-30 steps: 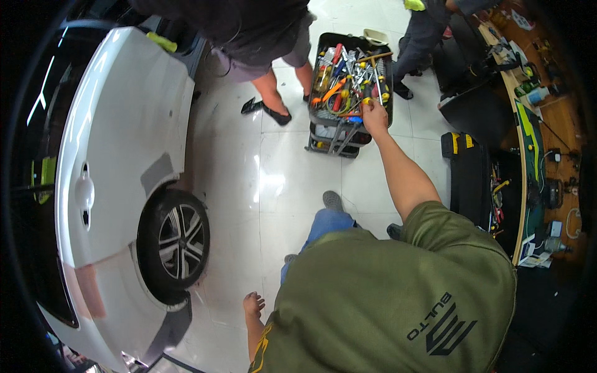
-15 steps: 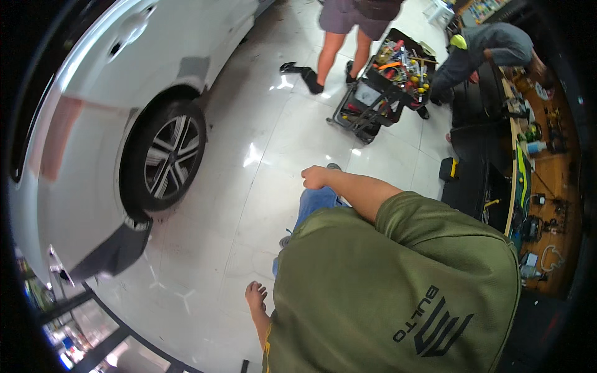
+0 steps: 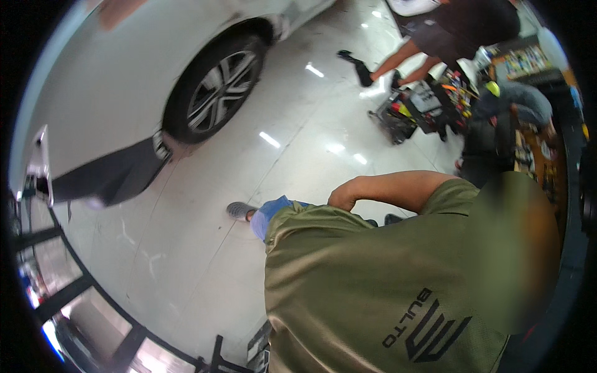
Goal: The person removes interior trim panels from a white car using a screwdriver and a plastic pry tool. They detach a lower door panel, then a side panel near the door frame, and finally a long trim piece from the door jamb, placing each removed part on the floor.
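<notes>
My right forearm and hand (image 3: 343, 194) reach across the upper edge of my olive green shirt (image 3: 348, 280). The back of the hand faces me beside the shirt's hem; its fingers curl out of sight, so whether they hold anything does not show. My left hand is out of view. Below the hem show blue trousers (image 3: 266, 217) and one grey shoe (image 3: 239, 211) on the pale tiled floor (image 3: 205, 248).
At the left stands a light-coloured car (image 3: 112, 99) with a black tyre (image 3: 217, 90). A cart of tools (image 3: 429, 102) stands beside a person in shorts (image 3: 438, 37). Another person (image 3: 522, 102) bends over a workbench at the right. Dark framework (image 3: 74, 289) runs along the lower left.
The whole view has swung, with the car and cart shifting across it. My left hand has left the picture. My right hand now appears close against the shirt's hem.
</notes>
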